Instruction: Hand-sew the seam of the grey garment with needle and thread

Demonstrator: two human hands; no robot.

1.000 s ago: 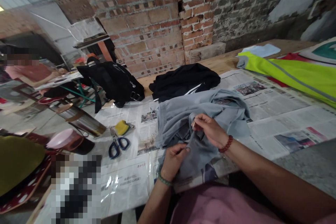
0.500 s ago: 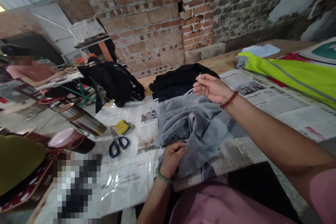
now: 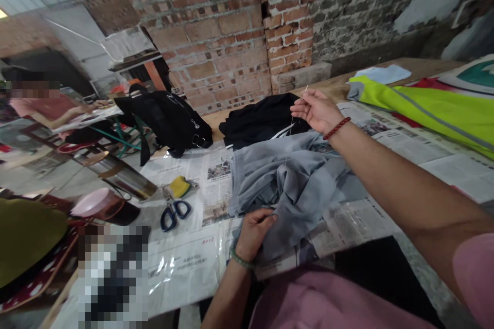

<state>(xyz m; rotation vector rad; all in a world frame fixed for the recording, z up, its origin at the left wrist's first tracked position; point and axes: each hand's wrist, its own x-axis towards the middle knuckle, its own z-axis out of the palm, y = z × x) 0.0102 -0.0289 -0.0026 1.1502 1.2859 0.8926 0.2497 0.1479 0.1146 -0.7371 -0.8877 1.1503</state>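
Note:
My right hand [image 3: 314,110], with a dark red bead bracelet at its wrist, is raised above the grey cloth and pinches a thin sewing needle [image 3: 306,90]. A fine thread [image 3: 292,124] hangs below the fingers towards the fabric. The grey garment [image 3: 293,180] lies crumpled in front of me. At its near left edge my left hand [image 3: 254,231] is closed on a fold of it, thumb against the fingers. Left of the garment lie dark-blue-handled scissors [image 3: 175,215], beside a small yellow object [image 3: 179,186]. A black garment [image 3: 262,118] with white stripes is bunched behind the grey one.
Newspaper under clear plastic [image 3: 181,262] covers the table. A black bag [image 3: 165,121], a steel flask [image 3: 119,175] and a pink-lidded container [image 3: 104,205] stand to the left. At right lies a yellow reflective vest [image 3: 428,110]. Another person [image 3: 54,108] sits far left; a brick wall [image 3: 216,36] rises behind.
My right hand has moved up and slightly right with the needle, and the thread now shows below it. My left hand keeps its place on the grey fabric.

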